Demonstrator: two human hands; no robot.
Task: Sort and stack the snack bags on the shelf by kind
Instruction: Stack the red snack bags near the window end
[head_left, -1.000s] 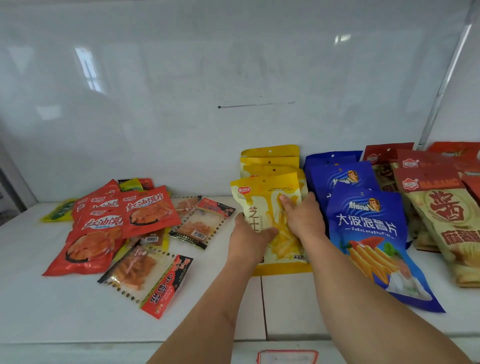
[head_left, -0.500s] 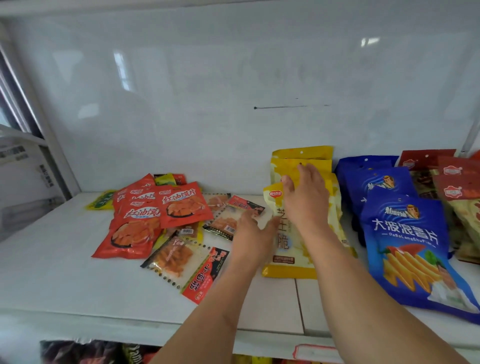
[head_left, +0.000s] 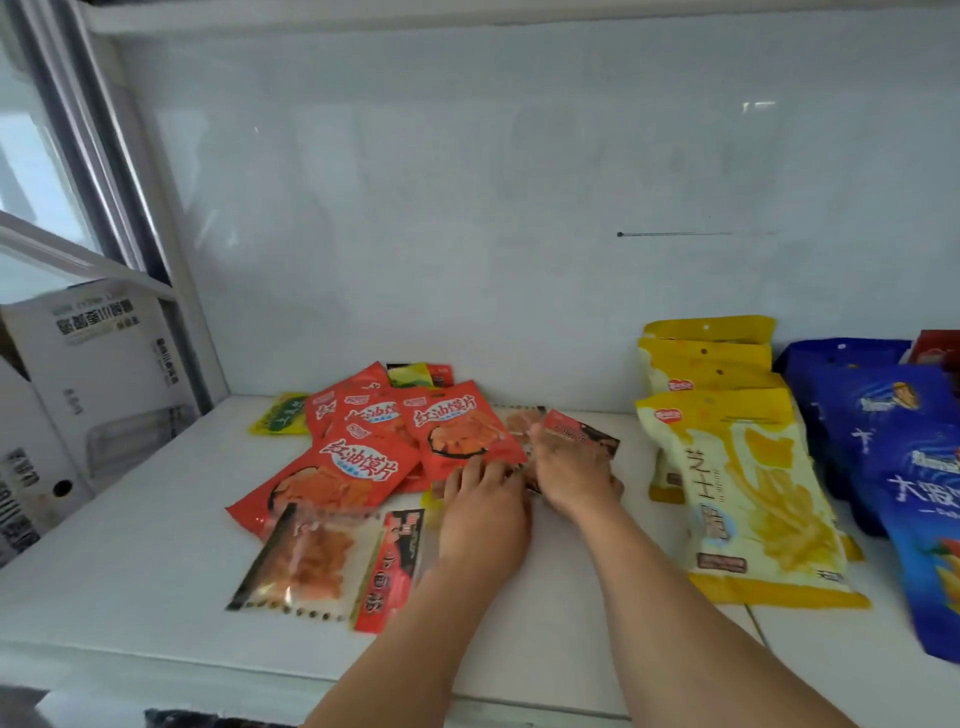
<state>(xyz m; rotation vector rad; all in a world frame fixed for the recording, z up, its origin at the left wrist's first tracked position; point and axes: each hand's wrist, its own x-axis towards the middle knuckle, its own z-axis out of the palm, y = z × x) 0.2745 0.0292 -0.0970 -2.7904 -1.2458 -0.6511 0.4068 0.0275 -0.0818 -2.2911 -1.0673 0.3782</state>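
Observation:
A loose pile of red snack bags (head_left: 363, 467) lies left of centre on the white shelf (head_left: 130, 571), with green-yellow packets (head_left: 283, 415) behind it. A clear packet with a red-black header (head_left: 332, 561) lies in front of the pile. My left hand (head_left: 483, 519) rests palm down, fingers spread, at the lower edge of one red bag (head_left: 462, 436). My right hand (head_left: 571, 473) holds a small clear packet with a red-black header (head_left: 582, 434), thumb on top. The yellow bags (head_left: 748, 488) lie stacked to the right and the blue bags (head_left: 893, 436) beyond them.
A white back wall closes the shelf. Cardboard boxes (head_left: 93, 374) stand outside the shelf post (head_left: 171, 291) at the left. A red bag (head_left: 937, 353) shows at the far right edge. The shelf's front edge runs just below my forearms.
Both hands have let go of the yellow bag, which now lies on its stack, and have moved left to the mixed pile. The view has swung left.

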